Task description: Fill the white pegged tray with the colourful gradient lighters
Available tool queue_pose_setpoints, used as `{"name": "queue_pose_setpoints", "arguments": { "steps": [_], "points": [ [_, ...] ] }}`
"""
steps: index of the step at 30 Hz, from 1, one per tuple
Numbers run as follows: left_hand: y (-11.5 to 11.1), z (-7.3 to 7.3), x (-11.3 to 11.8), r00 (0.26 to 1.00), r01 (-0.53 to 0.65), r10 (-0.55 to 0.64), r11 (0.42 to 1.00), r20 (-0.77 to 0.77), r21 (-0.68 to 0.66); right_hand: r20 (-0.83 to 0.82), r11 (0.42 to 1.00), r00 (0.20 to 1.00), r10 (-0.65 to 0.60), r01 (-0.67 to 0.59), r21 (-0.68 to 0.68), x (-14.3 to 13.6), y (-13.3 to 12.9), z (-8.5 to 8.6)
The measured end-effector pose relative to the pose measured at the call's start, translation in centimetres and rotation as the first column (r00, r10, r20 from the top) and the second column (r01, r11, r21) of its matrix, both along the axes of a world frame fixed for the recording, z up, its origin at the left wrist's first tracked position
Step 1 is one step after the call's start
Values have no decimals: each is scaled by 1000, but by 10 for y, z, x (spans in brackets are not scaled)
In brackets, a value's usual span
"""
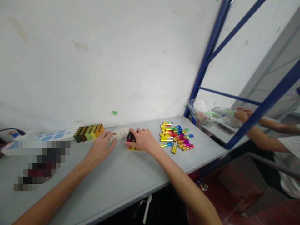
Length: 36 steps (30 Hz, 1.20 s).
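Note:
My left hand (101,146) is over the grey table, thumb and fingers apart, fingertips at the near end of a white knobbly block (122,133). I cannot tell whether it touches the block. My right hand (143,139) reaches over a small box of black-topped pieces (130,137) with yellow sides, thumb in front and fingers curled over the top. Part of this box is hidden under the palm. To its right lies a loose pile of shiny rainbow-coloured flat tubes (174,135), like lighter casings.
Packed rows of green, brown and yellow pieces (89,132) stand by the wall, beside a white-and-blue package (55,135). A blurred patch covers something at left. A blue metal frame (203,65) rises at right. Beyond it, another person's hands (242,114) work near a phone (224,127) and a plastic bag (202,113).

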<state>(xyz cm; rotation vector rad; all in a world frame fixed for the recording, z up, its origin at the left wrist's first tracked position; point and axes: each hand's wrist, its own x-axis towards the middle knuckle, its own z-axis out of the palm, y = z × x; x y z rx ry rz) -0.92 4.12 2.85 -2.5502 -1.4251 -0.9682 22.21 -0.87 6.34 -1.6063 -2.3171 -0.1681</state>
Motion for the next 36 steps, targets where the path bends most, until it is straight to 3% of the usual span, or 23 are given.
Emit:
{"name": "queue_pose_setpoints", "arguments": {
  "steps": [6,17,23,26,30,36],
  "points": [
    [-15,8,8,992,21,-17,999,124,-31,23,999,1000,16,-15,-30,1,4,3],
    [-14,1,19,954,86,-41,987,298,-139,-4,999,999,38,-38,-32,3,13,6],
    [-17,6,31,933,180,-113,968,340,-173,-166,994,985,-51,34,-106,35,32,15],
    [-22,4,53,919,280,-202,940,339,-197,-339,984,929,-148,103,-147,65,43,14],
    [-18,-8,103,895,383,-301,896,330,-222,-565,961,777,-276,203,-190,100,49,6],
    [4,-23,184,809,508,-405,846,425,-161,-602,908,679,-420,316,-276,127,46,-6]
  ]
}}
